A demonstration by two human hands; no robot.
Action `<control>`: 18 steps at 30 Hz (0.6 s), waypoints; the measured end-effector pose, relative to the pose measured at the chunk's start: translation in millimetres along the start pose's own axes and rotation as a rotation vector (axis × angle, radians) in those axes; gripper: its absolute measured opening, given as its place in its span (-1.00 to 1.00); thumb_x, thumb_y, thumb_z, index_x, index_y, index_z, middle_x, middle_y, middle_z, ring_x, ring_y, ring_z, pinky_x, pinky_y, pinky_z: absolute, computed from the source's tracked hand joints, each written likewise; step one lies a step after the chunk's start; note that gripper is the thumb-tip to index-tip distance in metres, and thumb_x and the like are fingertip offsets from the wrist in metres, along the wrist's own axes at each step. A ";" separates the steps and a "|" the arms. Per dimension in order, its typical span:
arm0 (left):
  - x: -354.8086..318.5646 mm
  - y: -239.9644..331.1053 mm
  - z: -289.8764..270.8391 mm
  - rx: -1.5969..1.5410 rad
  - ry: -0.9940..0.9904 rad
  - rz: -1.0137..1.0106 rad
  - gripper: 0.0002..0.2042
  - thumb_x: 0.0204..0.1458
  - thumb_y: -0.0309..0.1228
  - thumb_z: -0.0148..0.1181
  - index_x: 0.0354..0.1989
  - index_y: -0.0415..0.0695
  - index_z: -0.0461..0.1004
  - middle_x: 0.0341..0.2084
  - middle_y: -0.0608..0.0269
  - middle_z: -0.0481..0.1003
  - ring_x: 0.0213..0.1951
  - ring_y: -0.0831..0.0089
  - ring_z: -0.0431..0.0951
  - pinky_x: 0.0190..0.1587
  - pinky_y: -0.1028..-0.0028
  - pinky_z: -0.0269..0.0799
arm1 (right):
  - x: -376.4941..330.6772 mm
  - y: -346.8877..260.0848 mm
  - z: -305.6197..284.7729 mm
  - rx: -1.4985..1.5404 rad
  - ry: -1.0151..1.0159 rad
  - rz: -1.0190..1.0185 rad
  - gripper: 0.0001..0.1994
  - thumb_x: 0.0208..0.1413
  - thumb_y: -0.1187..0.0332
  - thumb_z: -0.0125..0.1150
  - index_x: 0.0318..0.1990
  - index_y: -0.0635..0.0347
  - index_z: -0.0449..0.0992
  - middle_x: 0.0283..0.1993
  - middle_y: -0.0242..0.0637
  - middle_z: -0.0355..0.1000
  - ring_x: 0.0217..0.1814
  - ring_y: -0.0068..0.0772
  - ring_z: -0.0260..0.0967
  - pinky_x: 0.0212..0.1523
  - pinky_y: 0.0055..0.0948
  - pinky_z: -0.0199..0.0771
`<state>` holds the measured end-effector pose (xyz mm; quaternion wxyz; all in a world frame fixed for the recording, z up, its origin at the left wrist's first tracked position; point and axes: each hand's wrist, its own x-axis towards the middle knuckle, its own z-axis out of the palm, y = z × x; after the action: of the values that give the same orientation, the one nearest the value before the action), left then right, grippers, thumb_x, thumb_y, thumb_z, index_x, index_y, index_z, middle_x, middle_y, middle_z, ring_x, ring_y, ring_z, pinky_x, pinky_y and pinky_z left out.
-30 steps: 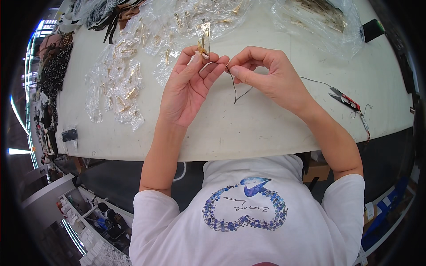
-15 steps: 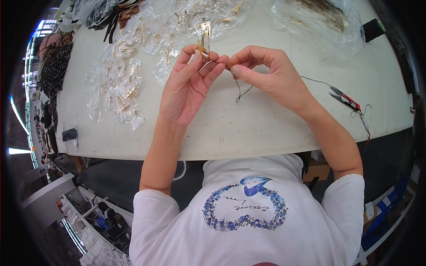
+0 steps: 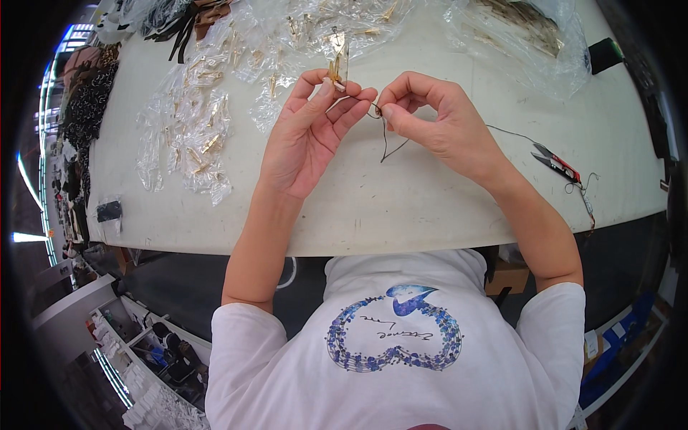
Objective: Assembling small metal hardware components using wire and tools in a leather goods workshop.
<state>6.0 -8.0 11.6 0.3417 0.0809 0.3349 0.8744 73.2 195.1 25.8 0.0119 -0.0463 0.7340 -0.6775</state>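
A small gold clip [image 3: 335, 68] is pinched upright between thumb and fingertips of the left hand [image 3: 304, 140], raised off the bench [image 3: 430, 208], seemingly so its near end is presented to the dark thread [image 3: 385, 140]. That thread is nipped tightly by the right hand [image 3: 437, 125], fingers closed on it, a loop hanging down towards the pale surface. Clear bags of gold clips [image 3: 193, 132] are spread to the far left, another plastic bag [image 3: 530, 36] at far right. Red-handled snips [image 3: 555, 161] are left lying to the right, within easy reach. Shelving is glimpsed below the bench's near edge.
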 end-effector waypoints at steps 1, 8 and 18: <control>-0.1 0.0 0.4 0.006 0.007 -0.001 -0.83 0.32 -0.49 -0.07 0.02 -0.19 0.35 -0.10 0.04 0.48 0.10 0.18 0.51 0.19 0.39 0.52 | 0.1 0.3 0.1 0.006 0.004 -0.003 -0.85 0.13 0.38 0.20 -0.26 0.29 0.55 -0.36 -0.43 0.49 -0.25 -0.61 0.36 -0.12 -0.53 0.41; 0.0 -0.4 2.0 0.022 0.012 0.016 -0.84 0.32 -0.48 -0.07 0.01 -0.20 0.34 -0.12 0.05 0.49 0.08 0.19 0.52 0.17 0.39 0.53 | 0.9 0.1 0.6 0.080 0.008 0.008 -0.83 0.14 0.35 0.24 -0.25 0.30 0.57 -0.36 -0.41 0.50 -0.26 -0.62 0.37 -0.15 -0.55 0.43; -1.2 -0.8 7.0 0.077 0.027 0.022 -0.85 0.33 -0.46 -0.07 0.00 -0.18 0.30 -0.13 0.03 0.50 0.06 0.19 0.54 0.17 0.38 0.52 | 1.2 2.6 2.5 0.048 -0.001 0.032 -0.84 0.12 0.36 0.26 -0.26 0.29 0.56 -0.37 -0.47 0.46 -0.30 -0.66 0.32 -0.20 -0.57 0.39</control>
<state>9.9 -4.6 16.6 0.3244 0.0857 0.3720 0.8655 72.1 192.6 23.1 0.0244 -0.0347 0.7182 -0.6946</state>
